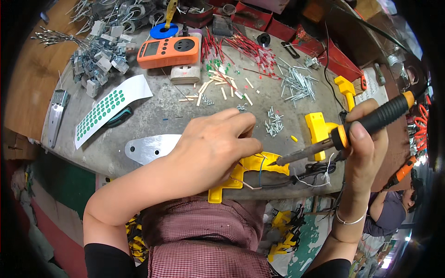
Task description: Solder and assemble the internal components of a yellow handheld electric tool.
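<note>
My right hand [366, 143] grips a soldering iron [387, 112] by its black ribbed handle, with the metal tip pointing left. That tip is over or against a yellow plastic half-shell [278, 167] at the table's front edge; contact is hard to judge. Bent over the shell's left part, my left hand [211, 139] has its fingers pinched together. What they pinch is hidden behind the hand. A thin blue wire [261, 172] and a black cord [278, 184] run by the shell. Partly beneath my left forearm lies a flat metal plate [147, 148] with holes.
Yellow plastic parts [316, 134] stand near the iron. Loose screws [274, 124], long metal pins [297, 83] and red-wired parts [255, 51] lie farther back. An orange meter [168, 52], a green-dotted sticker sheet [111, 106] and metal parts [99, 60] occupy the left. A person [391, 211] sits at right.
</note>
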The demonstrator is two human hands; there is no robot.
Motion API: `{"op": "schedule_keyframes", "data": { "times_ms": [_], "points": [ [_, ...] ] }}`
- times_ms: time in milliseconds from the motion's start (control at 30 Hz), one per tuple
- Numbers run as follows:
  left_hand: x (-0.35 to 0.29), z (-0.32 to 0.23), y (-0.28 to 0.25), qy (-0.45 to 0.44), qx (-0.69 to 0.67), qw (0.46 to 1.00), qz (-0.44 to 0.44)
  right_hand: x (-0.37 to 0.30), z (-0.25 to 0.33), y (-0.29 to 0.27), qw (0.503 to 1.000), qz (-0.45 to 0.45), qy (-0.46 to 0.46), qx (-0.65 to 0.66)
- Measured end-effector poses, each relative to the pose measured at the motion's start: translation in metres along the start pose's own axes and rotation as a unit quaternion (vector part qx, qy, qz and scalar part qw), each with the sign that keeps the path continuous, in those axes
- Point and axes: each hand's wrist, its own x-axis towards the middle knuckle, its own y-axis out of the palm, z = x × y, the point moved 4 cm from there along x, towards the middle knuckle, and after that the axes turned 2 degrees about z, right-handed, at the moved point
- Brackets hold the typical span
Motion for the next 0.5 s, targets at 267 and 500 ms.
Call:
{"op": "schedule_keyframes", "data": {
  "times_ms": [267,500],
  "points": [
    [0.004,0.000,0.004,0.005,0.041,0.999,-0.005,0.006,-0.016,0.003,1.000,-0.030,-0.001,-0.006],
    [0.003,-0.002,0.001,-0.008,0.043,0.999,0.013,0.008,-0.019,0.006,1.000,-0.024,-0.004,-0.011]
  ]
}}
